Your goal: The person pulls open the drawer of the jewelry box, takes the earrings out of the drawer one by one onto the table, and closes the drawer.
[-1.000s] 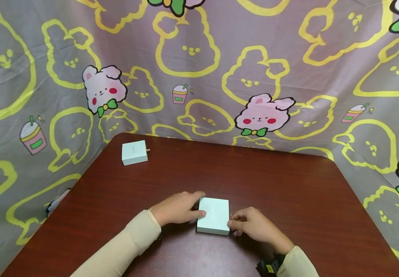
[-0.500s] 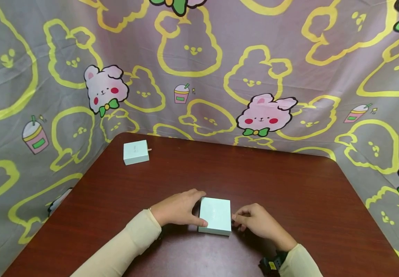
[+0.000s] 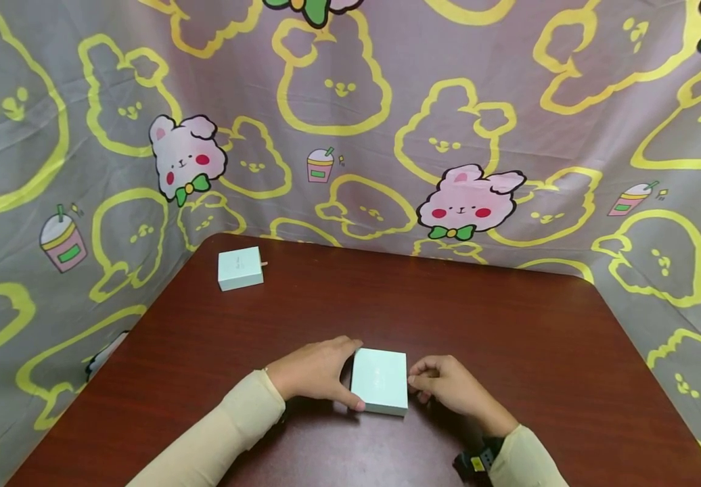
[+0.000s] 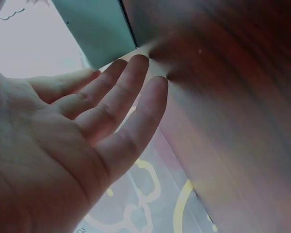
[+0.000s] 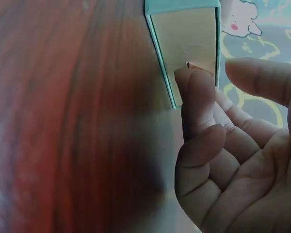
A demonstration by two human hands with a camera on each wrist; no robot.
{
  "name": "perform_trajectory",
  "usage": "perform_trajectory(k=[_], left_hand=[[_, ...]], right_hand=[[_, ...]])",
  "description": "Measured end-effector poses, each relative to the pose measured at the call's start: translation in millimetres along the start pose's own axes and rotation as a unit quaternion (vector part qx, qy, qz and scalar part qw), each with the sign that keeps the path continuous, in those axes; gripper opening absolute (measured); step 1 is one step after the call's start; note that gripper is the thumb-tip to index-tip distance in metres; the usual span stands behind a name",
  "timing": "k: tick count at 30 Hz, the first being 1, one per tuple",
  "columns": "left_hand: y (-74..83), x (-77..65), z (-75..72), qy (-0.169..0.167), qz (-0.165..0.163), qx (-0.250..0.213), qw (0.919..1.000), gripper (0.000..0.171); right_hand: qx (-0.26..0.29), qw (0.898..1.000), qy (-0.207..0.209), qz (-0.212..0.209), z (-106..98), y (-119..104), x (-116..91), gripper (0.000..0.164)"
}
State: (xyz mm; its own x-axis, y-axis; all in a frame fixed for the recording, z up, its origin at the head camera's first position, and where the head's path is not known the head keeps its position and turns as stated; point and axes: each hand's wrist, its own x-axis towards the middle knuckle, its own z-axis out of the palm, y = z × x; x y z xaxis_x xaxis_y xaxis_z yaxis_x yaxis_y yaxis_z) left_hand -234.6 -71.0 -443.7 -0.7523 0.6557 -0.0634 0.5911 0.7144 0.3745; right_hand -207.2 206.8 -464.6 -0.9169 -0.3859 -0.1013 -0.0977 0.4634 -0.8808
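Observation:
A pale mint box [image 3: 379, 382] lies flat on the table in front of the person. The left hand [image 3: 314, 370] spans its left side and holds it, thumb at the near left corner, fingers at the far left one. In the left wrist view, the fingers [image 4: 114, 92] reach to the box's side wall [image 4: 99, 29]. Beside the box's right side is the right hand [image 3: 448, 387], fingers bent. The right wrist view shows an inner drawer front [image 5: 189, 39] with a small orange ribbon tab [image 5: 200, 68]; fingertips lie right by it, the thumb standing apart.
A second mint box [image 3: 240, 268] with a small tab on its right sits at the table's far left corner. The dark reddish-brown table [image 3: 478, 318] is bounded by a grey cloth [image 3: 363, 149] with cartoon prints at the back and sides.
The left thumb has slid from the box's top down to its near left corner. The right fingers have come off the box's right edge, a little farther back and beside it.

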Motion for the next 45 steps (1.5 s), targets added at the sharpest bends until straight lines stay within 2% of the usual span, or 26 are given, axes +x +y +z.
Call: perform_trajectory(k=[6,15,27,34,45], left_hand=[[0.6,0.1,1.4,0.005,0.009,0.008,0.9999,0.107],[-0.6,3.8,2.1,0.011,0.018,0.015,0.9997,0.102],[-3.9,4.4,2.4,0.009,0.011,-0.037,0.9992,0.096],[-4.8,5.2,5.0,0.011,0.012,-0.044,0.9989,0.096],[-5.8,5.7,9.4,0.012,-0.001,-0.047,0.9988,0.097]], right_hand=[[0.019,1.0,-0.013,0.004,2.0,3.7,0.1,0.016],[0.051,0.999,0.012,0.008,3.3,11.3,2.0,0.014],[0.071,0.997,0.036,0.009,6.9,14.1,0.3,0.014],[0.092,0.995,0.039,0.007,8.9,21.2,1.5,0.015],[0.085,0.996,0.037,0.011,9.1,24.3,2.3,0.012]])
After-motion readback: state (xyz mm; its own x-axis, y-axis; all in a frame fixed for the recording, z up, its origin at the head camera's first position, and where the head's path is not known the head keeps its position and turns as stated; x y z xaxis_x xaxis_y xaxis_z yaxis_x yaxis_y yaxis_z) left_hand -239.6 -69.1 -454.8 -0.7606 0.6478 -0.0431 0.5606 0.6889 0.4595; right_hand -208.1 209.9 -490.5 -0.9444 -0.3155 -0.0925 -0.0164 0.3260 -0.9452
